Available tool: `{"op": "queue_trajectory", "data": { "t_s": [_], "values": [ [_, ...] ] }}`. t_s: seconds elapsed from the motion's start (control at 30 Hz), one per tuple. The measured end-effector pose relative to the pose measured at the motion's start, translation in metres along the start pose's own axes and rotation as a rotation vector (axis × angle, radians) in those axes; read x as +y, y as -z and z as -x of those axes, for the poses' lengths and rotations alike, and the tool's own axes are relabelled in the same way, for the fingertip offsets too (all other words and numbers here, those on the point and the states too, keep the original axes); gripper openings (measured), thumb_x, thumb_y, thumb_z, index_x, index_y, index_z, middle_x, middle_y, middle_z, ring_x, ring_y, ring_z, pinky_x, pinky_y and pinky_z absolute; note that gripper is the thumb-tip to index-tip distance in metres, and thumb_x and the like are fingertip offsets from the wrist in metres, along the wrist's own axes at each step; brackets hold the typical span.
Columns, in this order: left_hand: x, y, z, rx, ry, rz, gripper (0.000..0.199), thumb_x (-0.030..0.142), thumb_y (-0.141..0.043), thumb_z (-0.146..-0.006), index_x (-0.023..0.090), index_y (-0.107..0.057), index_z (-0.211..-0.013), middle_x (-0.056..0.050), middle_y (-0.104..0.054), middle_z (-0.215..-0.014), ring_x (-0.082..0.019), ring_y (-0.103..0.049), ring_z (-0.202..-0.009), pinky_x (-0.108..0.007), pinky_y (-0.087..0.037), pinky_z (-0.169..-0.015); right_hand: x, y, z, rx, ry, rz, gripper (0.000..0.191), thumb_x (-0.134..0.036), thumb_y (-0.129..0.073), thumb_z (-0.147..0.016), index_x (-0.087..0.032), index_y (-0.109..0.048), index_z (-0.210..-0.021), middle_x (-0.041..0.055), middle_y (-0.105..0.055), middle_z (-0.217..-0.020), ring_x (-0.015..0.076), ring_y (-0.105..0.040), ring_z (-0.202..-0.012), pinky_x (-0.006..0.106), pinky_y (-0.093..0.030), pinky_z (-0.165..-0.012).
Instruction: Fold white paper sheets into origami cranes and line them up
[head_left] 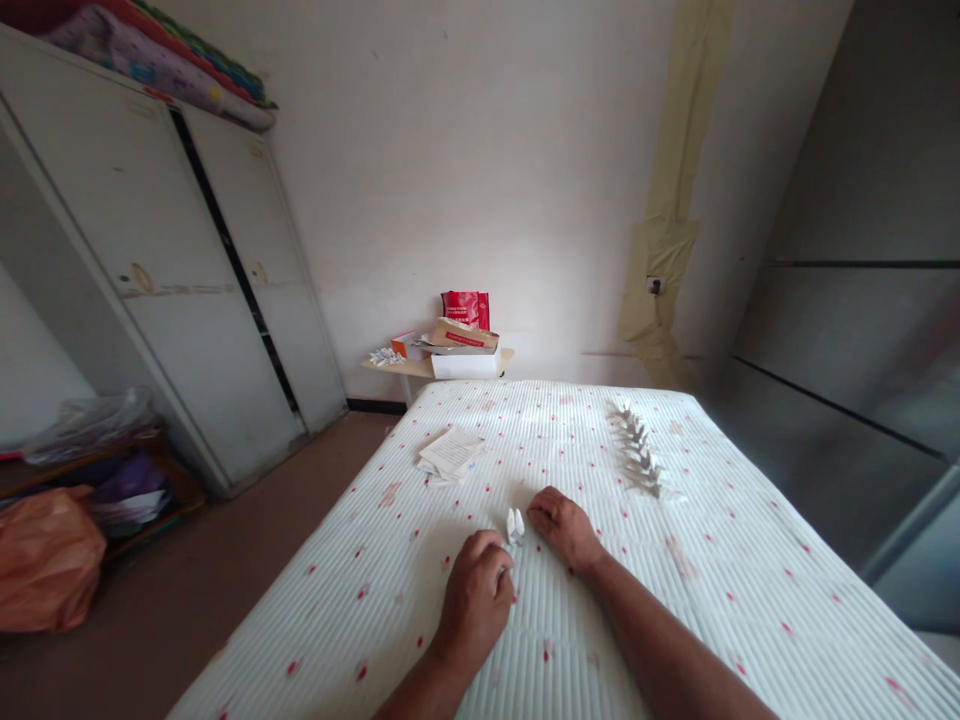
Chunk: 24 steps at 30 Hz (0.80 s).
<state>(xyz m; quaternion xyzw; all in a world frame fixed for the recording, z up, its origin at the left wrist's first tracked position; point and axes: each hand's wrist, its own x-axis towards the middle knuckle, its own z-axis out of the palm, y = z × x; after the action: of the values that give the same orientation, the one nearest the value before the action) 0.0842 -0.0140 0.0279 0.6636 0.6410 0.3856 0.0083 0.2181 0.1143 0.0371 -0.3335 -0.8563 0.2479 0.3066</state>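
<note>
A small piece of white folded paper [515,526] with two upright points stands in the middle of the bed, between my hands. My left hand [477,592] is closed beside its lower left edge, with thumb and forefinger pinched at the paper's base. To the right, my right hand [564,527] rests on the cover with its fingers curled in, a small gap from the paper; whatever its fingertips may hold is hidden. Several folded paper cranes [643,460] form a row farther back on the right. A loose stack of printed paper sheets [451,453] lies at the back left.
A striped bedcover [570,640] with red spots spreads under everything. Behind it, a small table [416,369] bears a white box [466,364], a red bag [466,308] and small white pieces. Metal cabinets [150,260] stand left, and a grey panelled surface [855,330] rises right.
</note>
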Motion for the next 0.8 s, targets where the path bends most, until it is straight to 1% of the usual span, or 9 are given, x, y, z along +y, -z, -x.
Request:
{"op": "queue_trajectory", "data": {
  "t_s": [0.07,0.13,0.2,0.27,0.37,0.5,0.57,0.63,0.8],
  "values": [
    [-0.002,0.0,-0.003,0.029,0.056,0.051,0.024,0.0,-0.041,-0.061,0.018,-0.054,-0.071,-0.004,-0.057,-0.083,-0.017,-0.055,-0.085,-0.031,-0.045,-0.078,0.0,0.0,0.002,0.012,-0.006,-0.108,0.019,-0.01,-0.045,-0.075,-0.019,-0.062,-0.077,0.0018,-0.058,-0.082,0.0131,-0.056,-0.077,0.024,-0.041,-0.072],
    [-0.005,0.001,-0.006,0.062,0.146,0.109,0.026,0.002,-0.043,-0.062,0.018,-0.054,-0.079,-0.003,-0.059,-0.083,-0.017,-0.056,-0.085,-0.031,-0.045,-0.079,0.0,0.0,0.004,0.014,-0.028,-0.203,0.021,-0.008,-0.046,-0.072,-0.018,-0.062,-0.08,0.0017,-0.059,-0.083,0.0129,-0.056,-0.075,0.024,-0.042,-0.07],
    [-0.008,0.002,-0.01,0.071,0.221,0.174,0.033,0.003,-0.045,-0.062,0.019,-0.055,-0.09,-0.002,-0.061,-0.087,-0.017,-0.057,-0.086,-0.031,-0.045,-0.08,-0.003,0.001,0.007,-0.001,-0.063,-0.245,0.02,-0.009,-0.047,-0.071,-0.018,-0.062,-0.081,0.0011,-0.059,-0.082,0.0118,-0.055,-0.069,0.023,-0.042,-0.064],
    [-0.01,0.002,-0.012,0.052,0.228,0.212,0.039,0.002,-0.044,-0.062,0.02,-0.056,-0.095,-0.002,-0.063,-0.091,-0.016,-0.058,-0.089,-0.031,-0.045,-0.084,-0.009,0.001,0.01,-0.01,-0.089,-0.232,0.015,-0.014,-0.051,-0.072,-0.018,-0.062,-0.081,0.0006,-0.058,-0.081,0.0108,-0.053,-0.065,0.022,-0.04,-0.06],
    [-0.01,0.002,-0.014,0.011,0.16,0.186,0.038,0.0,-0.044,-0.06,0.021,-0.061,-0.087,-0.002,-0.064,-0.092,-0.016,-0.057,-0.092,-0.032,-0.043,-0.087,-0.019,0.001,0.011,-0.023,-0.084,-0.141,0.01,-0.02,-0.058,-0.071,-0.018,-0.063,-0.079,0.0003,-0.058,-0.079,0.011,-0.052,-0.066,0.021,-0.038,-0.06],
    [-0.007,0.001,-0.015,-0.049,0.101,0.112,0.032,0.0,-0.044,-0.061,0.021,-0.064,-0.074,-0.002,-0.066,-0.088,-0.017,-0.057,-0.091,-0.033,-0.042,-0.085,-0.026,0.0,0.013,-0.072,-0.026,0.017,0.006,-0.021,-0.061,-0.07,-0.019,-0.063,-0.074,-0.0007,-0.058,-0.075,0.011,-0.053,-0.067,0.021,-0.035,-0.062],
    [-0.006,0.002,-0.015,-0.063,0.1,0.091,0.03,0.002,-0.045,-0.062,0.021,-0.065,-0.074,-0.002,-0.067,-0.087,-0.018,-0.056,-0.09,-0.033,-0.042,-0.084,-0.027,-0.001,0.013,-0.095,-0.005,0.114,0.003,-0.021,-0.061,-0.07,-0.018,-0.062,-0.069,-0.0015,-0.058,-0.071,0.0111,-0.053,-0.066,0.022,-0.033,-0.063],
    [-0.005,0.002,-0.016,-0.069,0.111,0.078,0.03,0.003,-0.046,-0.064,0.021,-0.066,-0.076,-0.002,-0.067,-0.087,-0.018,-0.056,-0.09,-0.033,-0.042,-0.084,-0.028,-0.001,0.014,-0.116,0.012,0.198,0.005,-0.021,-0.061,-0.07,-0.018,-0.061,-0.067,-0.0019,-0.058,-0.069,0.0114,-0.053,-0.067,0.023,-0.031,-0.064],
    [-0.004,0.001,-0.02,-0.093,0.148,0.016,0.03,0.003,-0.046,-0.065,0.021,-0.066,-0.079,-0.002,-0.066,-0.088,-0.018,-0.054,-0.09,-0.032,-0.04,-0.084,-0.033,-0.003,0.015,-0.128,0.011,0.336,0.01,-0.026,-0.058,-0.075,-0.018,-0.06,-0.069,-0.0003,-0.06,-0.073,0.0128,-0.054,-0.072,0.025,-0.029,-0.066]
  ]
}}
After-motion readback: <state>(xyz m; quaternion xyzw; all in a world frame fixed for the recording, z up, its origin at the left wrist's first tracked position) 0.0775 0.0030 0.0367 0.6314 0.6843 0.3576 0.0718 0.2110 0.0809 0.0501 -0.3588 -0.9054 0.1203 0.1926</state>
